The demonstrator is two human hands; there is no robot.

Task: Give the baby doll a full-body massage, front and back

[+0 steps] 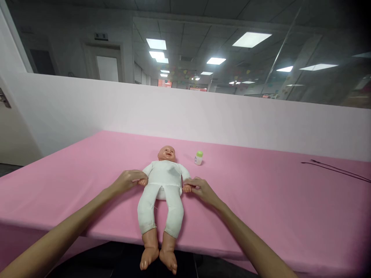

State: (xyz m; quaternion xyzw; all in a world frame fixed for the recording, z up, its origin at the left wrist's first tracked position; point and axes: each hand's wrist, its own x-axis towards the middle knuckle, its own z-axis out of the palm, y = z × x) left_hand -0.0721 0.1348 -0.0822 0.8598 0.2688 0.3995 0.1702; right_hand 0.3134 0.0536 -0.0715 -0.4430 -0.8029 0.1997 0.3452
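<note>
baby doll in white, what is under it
A pink cloth shows around the doll, which lies on it, feet beyond the front edge. Whatever its back covers is hidden.

Draped all over in pink cloth [266, 200], bench [72, 166] and near edge alike. Laid face up on it, a bald doll [162, 173] dressed in white, feet out past the near edge. Just beside the doll's head, on its left-arm side, a small green-capped bottle [198, 159], upright. Well apart from the doll, same side, two thin dark cords [337, 170].
</note>
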